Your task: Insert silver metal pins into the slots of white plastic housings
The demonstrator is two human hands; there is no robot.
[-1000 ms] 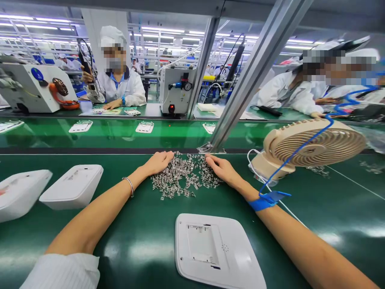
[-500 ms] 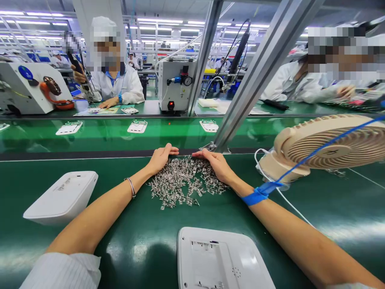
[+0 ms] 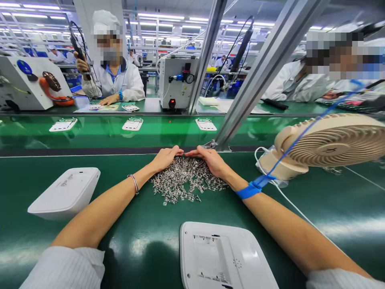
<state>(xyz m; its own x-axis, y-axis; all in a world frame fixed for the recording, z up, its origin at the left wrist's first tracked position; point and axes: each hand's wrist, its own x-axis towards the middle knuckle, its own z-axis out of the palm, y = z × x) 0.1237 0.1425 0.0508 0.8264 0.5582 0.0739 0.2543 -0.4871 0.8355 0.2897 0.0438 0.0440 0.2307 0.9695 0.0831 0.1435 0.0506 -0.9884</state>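
Observation:
A heap of small metal clips (image 3: pixel 180 180) lies spread on the green work surface (image 3: pixel 135 237). My left hand (image 3: pixel 166 157) cups the heap's far left edge, fingers stretched out and pointing right. Against the far right edge rests my right hand (image 3: pixel 210 159), its fingers extended to the left. The fingertips of both hands nearly meet behind the clips; whether they touch I cannot tell. Neither hand grips anything. A blue wrist strap (image 3: pixel 252 188) with a cord is on my right wrist, and a metal bangle (image 3: pixel 134 184) circles my left.
One white plastic housing (image 3: pixel 64 190) lies at left, another (image 3: pixel 222 257) at the near centre. A beige fan (image 3: pixel 331 144) stands at right beside a slanting metal post (image 3: pixel 261 88). White device halves (image 3: pixel 132 123) lie on the green belt beyond. Across it sits a co-worker (image 3: pixel 112 80).
My hands have moved closer together behind the heap, the left one rightward and the right one leftward. White device halves on the belt have shifted left.

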